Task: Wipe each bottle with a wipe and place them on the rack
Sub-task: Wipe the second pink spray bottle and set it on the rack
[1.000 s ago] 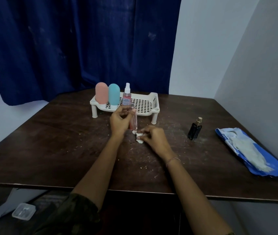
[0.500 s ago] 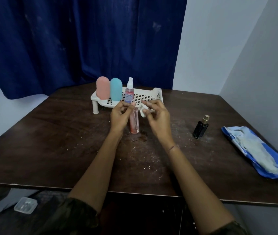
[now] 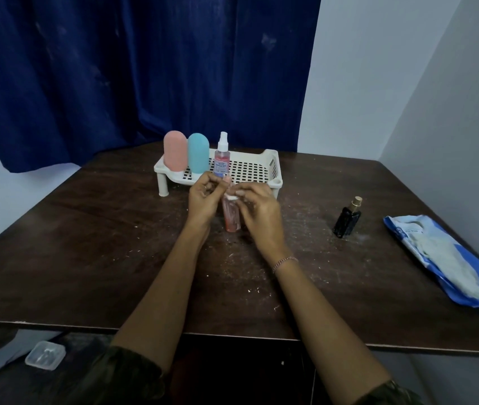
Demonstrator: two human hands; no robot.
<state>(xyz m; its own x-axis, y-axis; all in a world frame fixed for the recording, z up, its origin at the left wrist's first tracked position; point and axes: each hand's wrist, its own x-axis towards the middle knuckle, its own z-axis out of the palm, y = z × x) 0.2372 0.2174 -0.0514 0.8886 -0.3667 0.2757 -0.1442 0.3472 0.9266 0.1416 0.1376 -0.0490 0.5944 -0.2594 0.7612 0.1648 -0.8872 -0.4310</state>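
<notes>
A slim red bottle (image 3: 230, 217) stands upright on the dark table, just in front of the white rack (image 3: 264, 171). My left hand (image 3: 204, 197) pinches the top of that bottle. A small white wipe (image 3: 230, 197) is pressed against its upper part by my right hand (image 3: 257, 211), whose fingers pinch the wipe. On the rack stand a pink bottle (image 3: 175, 150), a teal bottle (image 3: 198, 152) and a clear pink spray bottle (image 3: 222, 157). A dark bottle with a gold cap (image 3: 347, 219) stands alone to the right.
A blue pack of wipes (image 3: 448, 261) lies near the table's right edge by the wall. A blue curtain hangs behind the table. On the floor at lower left sits a small clear plastic box (image 3: 45, 355). The rack's right half holds nothing.
My right hand lifted the wipe from the table beside the bottle's base up to the bottle's upper part. My left hand stays on the bottle's top.
</notes>
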